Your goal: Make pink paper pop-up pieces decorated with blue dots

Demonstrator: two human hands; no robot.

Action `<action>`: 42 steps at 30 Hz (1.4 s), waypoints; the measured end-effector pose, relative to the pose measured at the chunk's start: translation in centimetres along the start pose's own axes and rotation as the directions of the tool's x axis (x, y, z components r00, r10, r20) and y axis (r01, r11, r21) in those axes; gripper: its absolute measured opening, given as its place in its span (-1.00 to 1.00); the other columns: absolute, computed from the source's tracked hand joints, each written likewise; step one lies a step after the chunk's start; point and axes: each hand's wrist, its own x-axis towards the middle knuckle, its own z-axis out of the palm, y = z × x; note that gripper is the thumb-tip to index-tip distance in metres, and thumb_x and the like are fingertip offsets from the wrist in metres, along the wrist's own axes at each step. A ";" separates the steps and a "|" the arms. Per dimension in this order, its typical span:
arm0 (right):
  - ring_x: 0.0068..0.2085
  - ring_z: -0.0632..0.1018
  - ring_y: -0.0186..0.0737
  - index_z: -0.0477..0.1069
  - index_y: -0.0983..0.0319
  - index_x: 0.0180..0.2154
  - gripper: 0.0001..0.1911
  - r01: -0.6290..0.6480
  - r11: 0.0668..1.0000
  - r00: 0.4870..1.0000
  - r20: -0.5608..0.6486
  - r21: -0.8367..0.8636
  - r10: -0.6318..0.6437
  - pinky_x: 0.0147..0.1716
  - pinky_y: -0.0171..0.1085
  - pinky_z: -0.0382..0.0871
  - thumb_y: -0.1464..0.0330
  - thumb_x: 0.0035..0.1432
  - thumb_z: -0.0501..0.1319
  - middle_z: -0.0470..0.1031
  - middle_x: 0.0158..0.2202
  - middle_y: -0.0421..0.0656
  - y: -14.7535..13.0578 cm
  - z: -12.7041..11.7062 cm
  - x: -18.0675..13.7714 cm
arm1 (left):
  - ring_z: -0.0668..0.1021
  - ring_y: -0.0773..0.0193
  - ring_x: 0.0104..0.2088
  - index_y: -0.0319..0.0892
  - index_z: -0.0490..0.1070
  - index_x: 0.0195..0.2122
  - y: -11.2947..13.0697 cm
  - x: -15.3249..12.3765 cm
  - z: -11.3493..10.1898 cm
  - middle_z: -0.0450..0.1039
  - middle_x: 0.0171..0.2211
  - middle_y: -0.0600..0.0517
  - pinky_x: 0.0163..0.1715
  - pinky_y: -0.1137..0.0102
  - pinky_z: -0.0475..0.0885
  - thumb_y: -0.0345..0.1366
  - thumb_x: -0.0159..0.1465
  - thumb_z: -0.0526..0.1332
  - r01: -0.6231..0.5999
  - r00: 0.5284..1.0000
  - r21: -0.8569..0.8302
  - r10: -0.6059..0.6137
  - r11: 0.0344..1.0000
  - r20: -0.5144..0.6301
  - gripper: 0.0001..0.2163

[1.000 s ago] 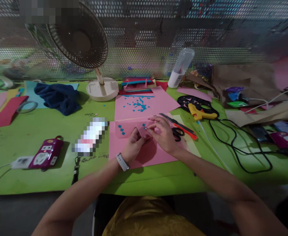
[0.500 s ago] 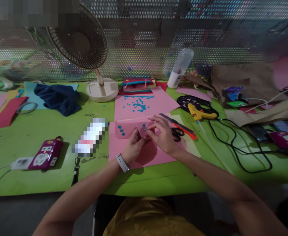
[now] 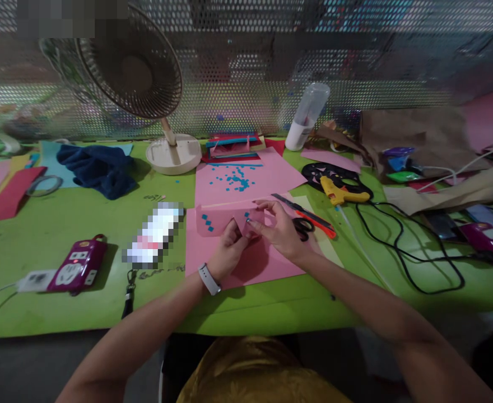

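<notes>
A folded pink paper piece (image 3: pixel 223 215) with several small blue paper squares on its face is held up between my hands. My left hand (image 3: pixel 231 246) grips its lower edge, thumb in front. At the right end, my right hand (image 3: pixel 280 229) has its thumb against the face beside a blue square (image 3: pixel 247 215) and its index finger at the top edge. Its other fingers are partly hidden. Under my hands lies a larger pink sheet (image 3: pixel 200 257). Behind it, many loose blue squares (image 3: pixel 240 180) are scattered on another pink sheet (image 3: pixel 271 173).
To the right are black-handled scissors (image 3: pixel 303 228), an orange cutter (image 3: pixel 314 221) and a yellow glue gun (image 3: pixel 343 193) with a looping cord. On the left lie a blurred-out phone (image 3: pixel 156 232) and a purple power strip (image 3: pixel 78 266). A fan (image 3: pixel 173 154) stands behind.
My right thumb and fingers have spread slightly apart at the blue square near the paper's right end. My left hand keeps its grip. The view has shifted a little.
</notes>
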 end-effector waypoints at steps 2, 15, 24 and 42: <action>0.12 0.45 -0.13 0.31 0.15 -0.11 -0.60 -0.044 0.995 0.999 0.011 0.085 0.043 0.20 0.00 0.25 0.19 0.07 0.36 0.44 0.05 -0.05 0.3 0.1 0.1 | 0.52 0.19 0.01 -0.12 0.40 -0.06 0.0 0.0 0.0 0.48 -0.04 -0.01 0.12 0.17 0.42 -0.26 0.18 0.38 0.010 1.000 -0.004 -0.010 1.000 0.008 -0.68; 0.11 0.45 -0.13 0.36 0.14 -0.07 -0.48 -0.205 0.949 0.977 0.107 0.238 0.185 0.21 -0.04 0.24 0.23 -0.08 0.45 0.46 0.05 -0.07 0.7 -0.5 0.8 | 0.57 0.30 -0.19 -0.11 0.40 -0.15 0.2 0.2 0.0 0.49 -0.23 0.09 0.08 0.20 0.46 -0.30 0.11 0.42 0.082 0.996 -0.063 -0.083 0.995 -0.021 -0.70; 0.05 0.50 -0.12 0.48 0.17 -0.23 -0.76 -0.109 0.987 0.992 0.070 0.121 0.101 0.16 -0.03 0.29 0.16 0.13 0.31 0.53 -0.08 -0.09 0.1 -1.2 1.1 | 0.59 0.29 -0.28 -0.14 0.47 -0.15 0.9 0.1 0.3 0.54 -0.29 0.07 -0.12 0.29 0.51 -0.27 0.04 0.47 0.138 0.985 -0.084 -0.146 0.987 -0.095 -0.65; 0.00 0.54 -0.13 0.49 0.16 -0.30 -0.81 -0.074 0.981 0.994 0.090 0.180 0.059 0.12 -0.04 0.36 0.18 0.13 0.32 0.58 -0.17 -0.12 -0.8 -0.5 0.2 | 0.50 0.34 -0.39 -0.20 0.57 -0.37 0.8 0.3 -0.4 0.54 -0.42 0.04 -0.31 0.41 0.41 -0.05 0.07 0.43 0.050 0.986 0.159 -0.023 0.986 -0.164 -0.70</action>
